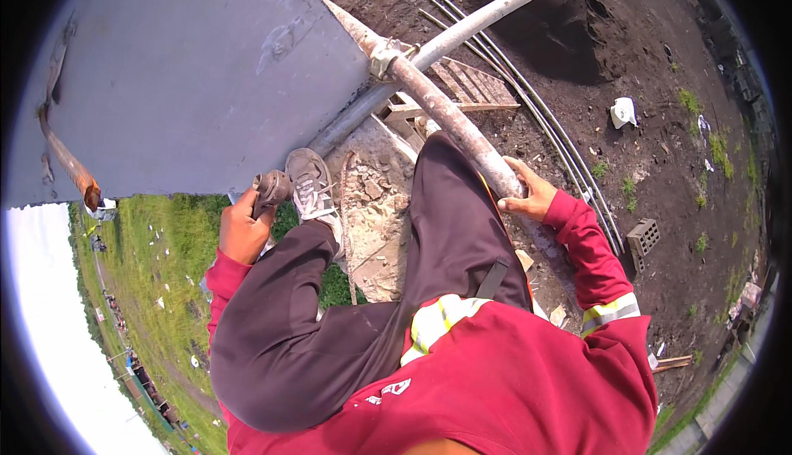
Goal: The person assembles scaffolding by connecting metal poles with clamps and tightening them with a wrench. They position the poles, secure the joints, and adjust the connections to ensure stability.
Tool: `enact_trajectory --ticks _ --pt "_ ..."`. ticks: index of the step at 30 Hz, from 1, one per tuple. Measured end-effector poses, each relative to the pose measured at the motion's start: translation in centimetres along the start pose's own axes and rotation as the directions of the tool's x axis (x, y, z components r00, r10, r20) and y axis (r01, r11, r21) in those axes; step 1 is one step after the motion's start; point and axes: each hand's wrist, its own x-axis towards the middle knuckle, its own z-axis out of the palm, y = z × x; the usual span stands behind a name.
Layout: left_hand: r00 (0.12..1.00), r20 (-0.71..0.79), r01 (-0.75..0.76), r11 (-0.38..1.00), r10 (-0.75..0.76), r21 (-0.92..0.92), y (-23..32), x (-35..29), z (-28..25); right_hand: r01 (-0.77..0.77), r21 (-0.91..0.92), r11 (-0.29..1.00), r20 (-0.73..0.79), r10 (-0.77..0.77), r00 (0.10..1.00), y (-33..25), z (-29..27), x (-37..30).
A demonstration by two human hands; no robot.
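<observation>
At the left, my left hand is closed around a rusty brown metal piece, whose exact kind I cannot make out. It sits just beside my grey shoe and close under the grey wall. My right hand grips the near end of a worn, plaster-spattered scaffold pipe, thumb and fingers on either side. A clamp joins this pipe to a second, greyer pipe crossing it. My bent legs lie between the two hands.
Below my legs is a rough ledge with broken mortar. Bare dark ground lies far below on the right, with long thin pipes, a wooden frame, a hollow block and a white sack. Rusty rebar juts from the wall.
</observation>
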Motion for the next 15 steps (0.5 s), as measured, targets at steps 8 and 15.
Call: enact_trajectory --ticks 8,15 --pt "0.996 0.084 0.001 0.986 -0.015 0.165 -0.2 2.7 0.2 -0.015 -0.05 0.999 -0.019 0.014 1.0 -2.1 -0.3 7.4" --pt "0.936 0.35 -0.031 0.987 -0.026 0.155 3.0 3.5 -1.3 0.033 0.215 0.976 -0.152 0.0 0.988 -4.8 -0.6 18.9"
